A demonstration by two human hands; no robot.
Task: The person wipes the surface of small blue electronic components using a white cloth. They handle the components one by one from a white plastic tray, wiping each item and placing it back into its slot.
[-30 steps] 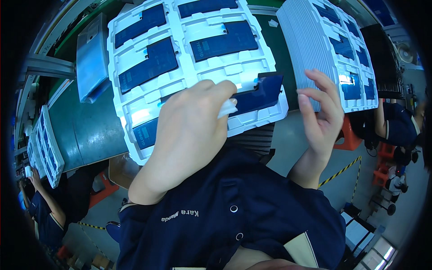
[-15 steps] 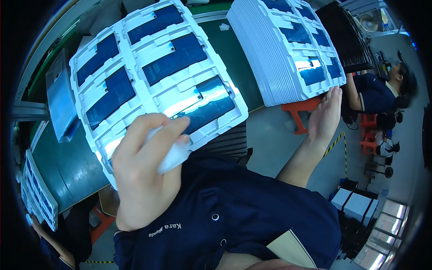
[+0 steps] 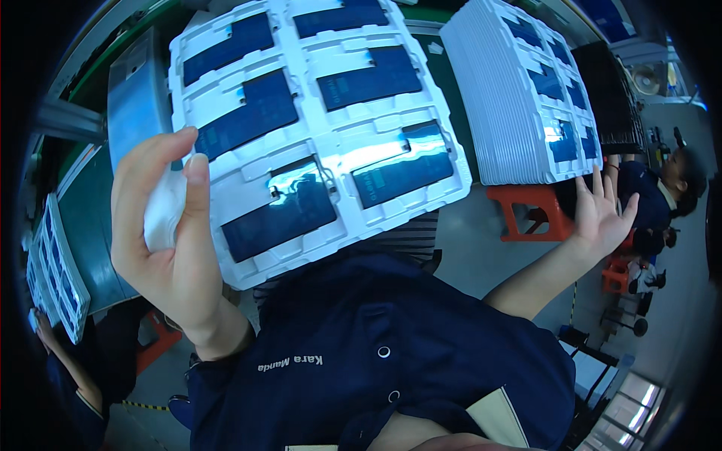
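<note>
We have a big white tray [image 3: 357,143] in front of us, and six dark flat pieces [image 3: 282,210] show in its dips. Our left hand [image 3: 159,225] is at the left edge of the tray. Its thumb and fingers curl around a soft white wad [image 3: 162,214] and pinch it, but the tips of the thumb and pointing finger are a little apart. We can't tell if this hand touches the tray. Our right hand [image 3: 602,214] is well to the right of the tray, with its fingers spread wide. It is near a tall stack of white trays [image 3: 489,113], which stands right of the tray. We can't tell if they touch. A bluish see-through bag [image 3: 139,98] lies left of the tray.
</note>
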